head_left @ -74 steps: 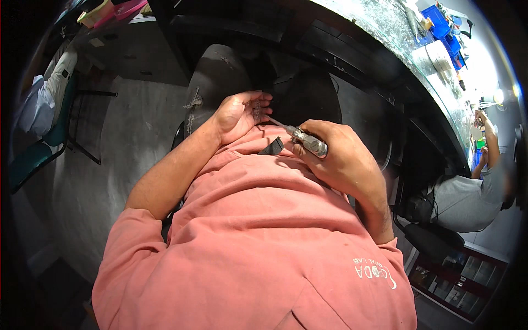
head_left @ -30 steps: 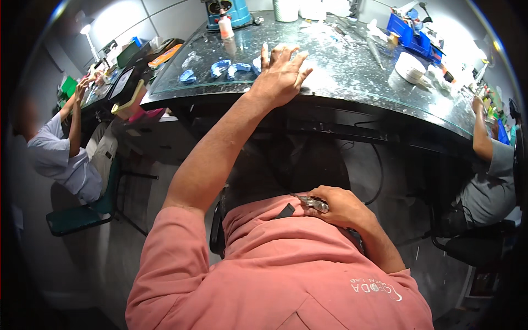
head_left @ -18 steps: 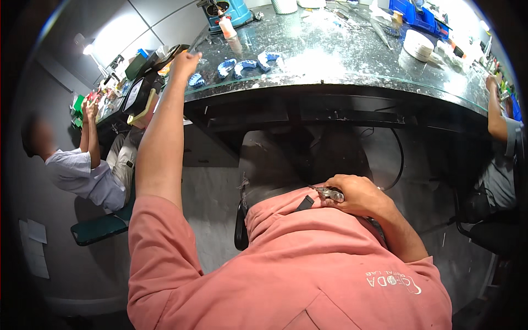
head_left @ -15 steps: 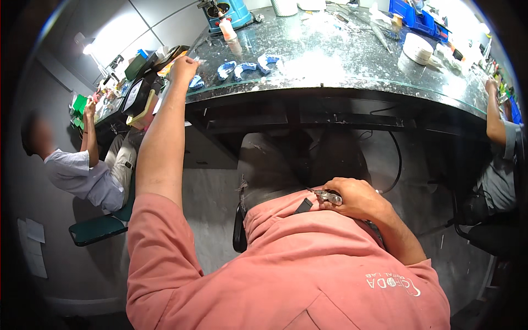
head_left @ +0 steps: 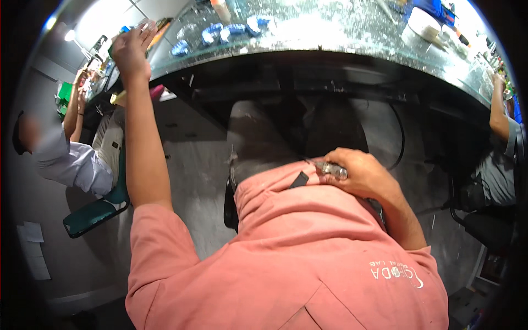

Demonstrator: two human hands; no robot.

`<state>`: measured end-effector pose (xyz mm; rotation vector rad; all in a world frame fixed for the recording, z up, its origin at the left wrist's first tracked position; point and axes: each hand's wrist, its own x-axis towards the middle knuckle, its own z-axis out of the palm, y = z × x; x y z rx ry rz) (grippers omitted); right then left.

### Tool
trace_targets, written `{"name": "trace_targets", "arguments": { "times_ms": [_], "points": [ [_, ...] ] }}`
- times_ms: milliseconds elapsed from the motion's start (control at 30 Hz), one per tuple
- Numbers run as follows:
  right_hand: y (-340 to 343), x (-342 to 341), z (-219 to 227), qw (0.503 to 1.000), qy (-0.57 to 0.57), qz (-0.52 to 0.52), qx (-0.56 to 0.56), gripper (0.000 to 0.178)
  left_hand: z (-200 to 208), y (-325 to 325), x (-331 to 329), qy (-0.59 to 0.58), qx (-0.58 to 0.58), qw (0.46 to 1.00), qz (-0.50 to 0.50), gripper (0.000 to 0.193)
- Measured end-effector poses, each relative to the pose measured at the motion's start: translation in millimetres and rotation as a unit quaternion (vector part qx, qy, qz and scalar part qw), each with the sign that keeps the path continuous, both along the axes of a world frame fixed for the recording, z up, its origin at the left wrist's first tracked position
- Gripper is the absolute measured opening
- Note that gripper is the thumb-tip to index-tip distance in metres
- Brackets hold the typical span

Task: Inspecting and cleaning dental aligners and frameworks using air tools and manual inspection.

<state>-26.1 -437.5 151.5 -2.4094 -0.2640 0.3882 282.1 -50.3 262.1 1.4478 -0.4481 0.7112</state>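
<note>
My left hand (head_left: pixel 132 52) is raised over the left end of the bench, fingers stretched out, with nothing I can make out in them. Low at my waist, my right hand (head_left: pixel 357 170) is wrapped round small metal pliers (head_left: pixel 333 169), whose tip points left against my pink shirt (head_left: pixel 275 231). Blue horseshoe-shaped dental moulds lie along the bench to the right of my left hand: one mould (head_left: pixel 180 48) near the front edge, and others further back, including a mould (head_left: pixel 212 34), a mould (head_left: pixel 234 32) and a mould (head_left: pixel 260 23).
The dusty glass-topped bench (head_left: pixel 308 41) curves across in front of me. A white round tub (head_left: pixel 423 23) and blue bins (head_left: pixel 432 8) stand at the back right. One person (head_left: pixel 77 154) sits at the left, another (head_left: pixel 498 159) at the right. A bottle (head_left: pixel 221 10) stands behind the moulds.
My left hand has moved left and up, its fingers going from a pinch to stretched out. The view has tilted down, so the bench sits higher. My right hand stays on the pliers.
</note>
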Motion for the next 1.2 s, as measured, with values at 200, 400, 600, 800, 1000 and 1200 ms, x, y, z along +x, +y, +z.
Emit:
{"name": "trace_targets", "arguments": {
  "times_ms": [200,400,600,800,1000,1200],
  "points": [
    [-2.9,6.5,6.6,0.997,0.023,-0.053,0.060,0.033,-90.2,-24.3,-149.3,0.222,-0.055,0.939,-0.256,0.020],
    [12.4,8.1,29.7,0.983,-0.085,-0.047,0.153,0.031,-175.6,-98.6,-199.9,0.428,-0.187,0.808,-0.360,0.020],
    [17.8,-5.6,42.2,0.985,-0.070,-0.022,0.157,0.028,-211.3,-153.0,-223.5,0.480,-0.415,0.651,-0.417,0.015],
    [19.9,-4.8,33.9,0.993,-0.045,-0.025,0.103,0.028,-224.2,-154.3,-225.8,0.447,-0.332,0.693,-0.458,0.024],
    [22.2,-4.5,35.3,0.992,-0.025,-0.043,0.116,0.023,-231.9,-154.0,-214.9,0.488,-0.380,0.625,-0.476,0.028],
    [30.2,-2.0,38.0,0.992,0.014,-0.024,0.124,0.022,-240.7,-158.0,-214.6,0.467,-0.341,0.670,-0.466,0.026]
  ]
}}
